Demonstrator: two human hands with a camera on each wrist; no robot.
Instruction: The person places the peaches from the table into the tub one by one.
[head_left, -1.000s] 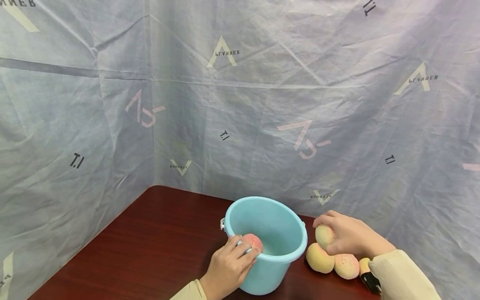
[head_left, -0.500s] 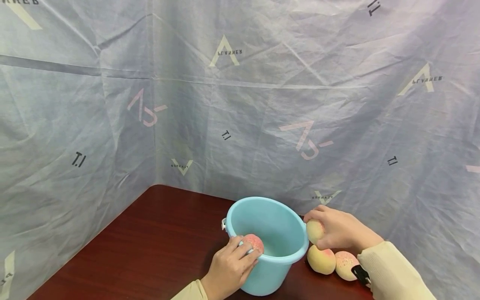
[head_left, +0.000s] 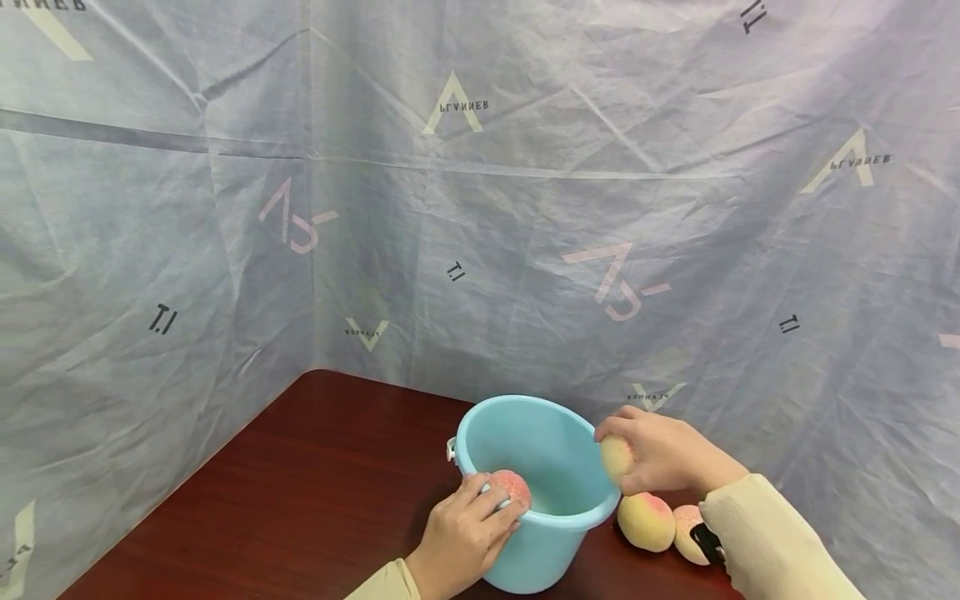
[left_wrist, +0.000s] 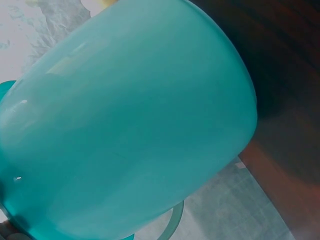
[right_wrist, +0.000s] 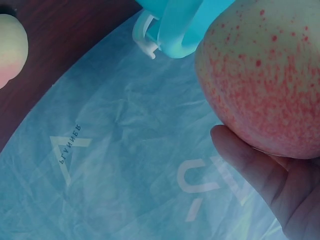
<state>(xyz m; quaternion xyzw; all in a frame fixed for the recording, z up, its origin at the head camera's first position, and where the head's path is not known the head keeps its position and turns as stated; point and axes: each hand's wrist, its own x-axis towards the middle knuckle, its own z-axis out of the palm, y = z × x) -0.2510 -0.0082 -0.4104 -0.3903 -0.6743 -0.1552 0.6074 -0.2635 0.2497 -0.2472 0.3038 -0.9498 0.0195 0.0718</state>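
Note:
My left hand (head_left: 465, 533) grips the near left rim of a light blue bucket (head_left: 532, 554), fingers hooked over it. A pink peach (head_left: 512, 485) shows just inside the rim, right behind those fingers and partly hidden by them. The left wrist view is filled by the bucket's outer wall (left_wrist: 140, 120). At the bucket's right rim, my right hand (head_left: 663, 454) holds a pale peach (head_left: 618, 460) between thumb and fingers. Close up in the right wrist view, this peach (right_wrist: 260, 85) has red speckles, with the thumb (right_wrist: 250, 162) against its underside.
A yellow-pink peach (head_left: 647, 522) lies on the dark red table (head_left: 300, 500) right of the bucket. Beside it a speckled peach (head_left: 688, 533) is partly covered by the black wrist device (head_left: 707, 545). Grey printed cloth (head_left: 525, 208) hangs behind the table.
My right hand has carried its peach left, from above the peaches on the table to the bucket's right rim. The left hand keeps its grip on the bucket.

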